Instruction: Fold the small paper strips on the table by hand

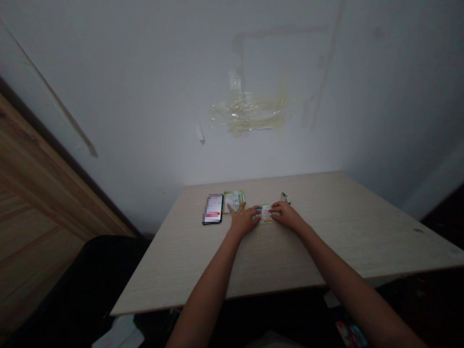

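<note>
Both my arms reach forward over a light wooden table (pixel 326 241). My left hand (pixel 242 220) and my right hand (pixel 286 215) rest on the tabletop on either side of a small white and coloured card or packet (pixel 266 214). The fingertips of both hands touch its edges and press it flat. The fingers lie stretched out. Part of my left hand lies over the lower corner of a green printed packet (pixel 234 199).
A phone (pixel 213 209) with a lit screen lies left of the green packet. A small dark object (pixel 284 196) sits behind my right hand. The table stands against a white wall with old tape marks (pixel 250 116). A wooden panel (pixel 32 193) stands at the left.
</note>
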`<action>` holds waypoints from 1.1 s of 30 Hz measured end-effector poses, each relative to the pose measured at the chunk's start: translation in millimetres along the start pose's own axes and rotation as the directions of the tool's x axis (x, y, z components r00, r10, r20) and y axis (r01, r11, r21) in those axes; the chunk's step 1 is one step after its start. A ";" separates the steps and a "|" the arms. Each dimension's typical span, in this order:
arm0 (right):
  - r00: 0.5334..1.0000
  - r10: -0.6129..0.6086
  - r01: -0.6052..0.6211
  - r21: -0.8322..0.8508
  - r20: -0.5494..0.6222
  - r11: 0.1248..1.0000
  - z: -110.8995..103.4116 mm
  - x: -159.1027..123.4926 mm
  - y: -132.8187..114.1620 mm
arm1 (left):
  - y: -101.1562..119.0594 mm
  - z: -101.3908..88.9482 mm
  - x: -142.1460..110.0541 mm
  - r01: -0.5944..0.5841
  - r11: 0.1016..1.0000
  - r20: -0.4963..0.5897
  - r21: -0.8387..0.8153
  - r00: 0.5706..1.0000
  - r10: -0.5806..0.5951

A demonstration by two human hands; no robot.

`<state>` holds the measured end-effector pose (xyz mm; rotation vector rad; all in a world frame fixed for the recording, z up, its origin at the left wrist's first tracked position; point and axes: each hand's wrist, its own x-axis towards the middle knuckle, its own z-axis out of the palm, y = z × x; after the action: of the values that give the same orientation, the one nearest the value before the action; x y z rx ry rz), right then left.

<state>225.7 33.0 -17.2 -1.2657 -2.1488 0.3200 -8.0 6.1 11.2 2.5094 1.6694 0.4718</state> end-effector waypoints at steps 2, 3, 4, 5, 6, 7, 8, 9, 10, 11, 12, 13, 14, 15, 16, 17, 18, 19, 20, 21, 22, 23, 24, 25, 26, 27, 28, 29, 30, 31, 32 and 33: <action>1.000 -0.013 0.013 0.026 -0.009 1.000 -0.1 -1.5 2.0 | 0.7 0.5 0.2 0.007 1.000 -0.010 0.007 1.000 -0.007; 1.000 -0.020 0.020 0.037 -0.012 0.999 -0.2 -2.1 3.1 | 1.1 0.9 0.2 0.010 1.000 -0.016 0.011 1.000 -0.010; 1.000 -0.028 0.028 0.046 -0.011 0.999 -0.2 -2.6 4.2 | 1.7 1.3 0.2 0.010 1.000 -0.025 0.014 1.000 -0.010; 0.999 -0.036 0.037 0.054 -0.007 0.998 -0.2 -3.0 5.3 | 2.5 1.7 0.1 0.010 1.000 -0.035 0.016 0.999 -0.009; 0.999 -0.045 0.045 0.061 0.000 0.997 -0.1 -3.4 6.5 | 3.4 2.0 0.0 0.010 1.000 -0.046 0.017 0.999 -0.009; 0.999 -0.052 0.051 0.068 0.005 0.996 0.0 -3.7 7.6 | 4.4 2.3 0.0 0.011 1.000 -0.058 0.018 0.998 -0.010; 0.998 -0.055 0.055 0.074 0.007 0.996 0.0 -4.1 8.7 | 5.5 2.5 -0.1 0.012 1.000 -0.072 0.020 0.997 -0.011; 0.998 -0.057 0.056 0.078 0.009 0.995 0.1 -4.5 9.7 | 6.7 2.6 -0.1 0.014 1.000 -0.085 0.023 0.996 -0.012; 0.998 -0.057 0.056 0.082 0.011 0.995 0.1 -4.8 10.6 | 7.9 2.6 0.0 0.015 1.000 -0.093 0.027 0.996 -0.013; 0.998 -0.057 0.055 0.083 0.015 0.995 0.0 -5.2 11.2 | 9.1 2.6 0.2 0.015 0.999 -0.096 0.032 0.995 -0.012; 0.998 -0.056 0.054 0.084 0.023 0.995 -0.2 -5.6 11.6 | 10.3 2.5 0.4 0.013 0.999 -0.095 0.035 0.995 -0.010; 0.998 -0.054 0.051 0.084 0.032 0.995 -0.5 -6.0 11.8 | 11.4 2.4 0.7 0.013 0.999 -0.093 0.039 0.996 -0.009; 0.998 -0.051 0.048 0.084 0.041 0.995 -0.8 -6.3 11.8 | 12.5 2.4 1.1 0.014 0.999 -0.091 0.041 0.996 -0.010; 0.998 -0.048 0.044 0.085 0.047 0.995 -1.2 -6.5 11.7 | 13.6 2.5 1.5 0.017 0.999 -0.090 0.042 0.996 -0.014; 0.998 -0.044 0.040 0.087 0.051 0.995 -1.5 -6.8 11.4 | 14.6 2.7 1.9 0.021 0.999 -0.092 0.042 0.996 -0.017; 0.998 -0.041 0.036 0.090 0.054 0.995 -1.9 -6.9 11.2 | 15.6 2.9 2.2 0.023 0.999 -0.096 0.042 0.995 -0.019; 0.998 -0.039 0.034 0.093 0.055 0.995 -2.2 -7.0 10.9 | 16.5 3.1 2.5 0.024 0.999 -0.099 0.041 0.995 -0.020; 0.998 -0.039 0.033 0.095 0.056 0.995 -2.4 -7.1 10.6 | 17.3 3.2 2.8 0.025 0.999 -0.100 0.042 0.995 -0.021; 0.998 -0.038 0.033 0.097 0.058 0.995 -2.7 -7.1 10.4 | 18.0 3.2 3.0 0.027 0.999 -0.097 0.045 0.995 -0.023; 0.997 -0.038 0.032 0.097 0.061 0.995 -2.9 -7.1 10.2 | 18.6 3.0 3.3 0.032 0.998 -0.092 0.048 0.995 -0.027; 0.997 -0.037 0.031 0.099 0.064 0.995 -3.0 -7.1 10.1 | 19.1 2.7 3.6 0.036 0.998 -0.085 0.051 0.996 -0.032; 0.997 -0.036 0.029 0.101 0.067 0.994 -3.2 -7.2 10.1 | 19.4 2.3 3.9 0.041 0.998 -0.076 0.054 0.996 -0.037; 0.997 -0.035 0.027 0.103 0.070 0.994 -3.2 -7.2 10.2 | 19.6 1.9 4.2 0.046 0.997 -0.068 0.055 0.997 -0.042; 0.997 -0.033 0.026 0.106 0.072 0.994 -3.2 -7.4 10.3 | 19.7 1.5 4.6 0.048 0.997 -0.061 0.056 0.997 -0.044; 0.997 -0.032 0.024 0.108 0.072 0.994 -3.0 -7.5 10.5 | 19.8 1.1 5.0 0.048 0.997 -0.056 0.056 0.997 -0.045; 0.997 -0.032 0.024 0.109 0.070 0.994 -2.8 -7.7 10.8 | 19.8 0.9 5.3 0.050 0.997 -0.050 0.055 0.998 -0.047; 0.997 -0.033 0.026 0.109 0.068 0.994 -2.5 -7.9 11.1 | 19.8 0.9 5.7 0.055 0.997 -0.045 0.054 0.998 -0.052; 0.997 -0.034 0.027 0.107 0.067 0.994 -2.2 -8.0 11.3 | 19.8 1.0 6.0 0.059 0.997 -0.041 0.053 0.998 -0.057; 0.997 -0.035 0.028 0.107 0.065 0.994 -1.9 -8.1 11.5 | 19.7 1.2 6.2 0.062 0.997 -0.038 0.050 0.997 -0.061; 0.997 -0.036 0.029 0.107 0.064 0.994 -1.8 -8.1 11.6 | 19.7 1.6 6.4 0.065 0.997 -0.037 0.046 0.997 -0.063; 0.997 -0.037 0.030 0.109 0.063 0.994 -1.9 -8.0 11.6 | 19.6 2.0 6.6 0.066 0.997 -0.038 0.040 0.997 -0.065; 0.997 -0.038 0.031 0.111 0.062 0.993 -2.1 -8.0 11.4 | 19.5 2.4 6.6 0.067 0.997 -0.040 0.034 0.997 -0.066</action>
<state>237.8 31.8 -24.2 -1.1697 -2.1728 0.4638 12.3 4.7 15.0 2.4752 1.7840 0.4924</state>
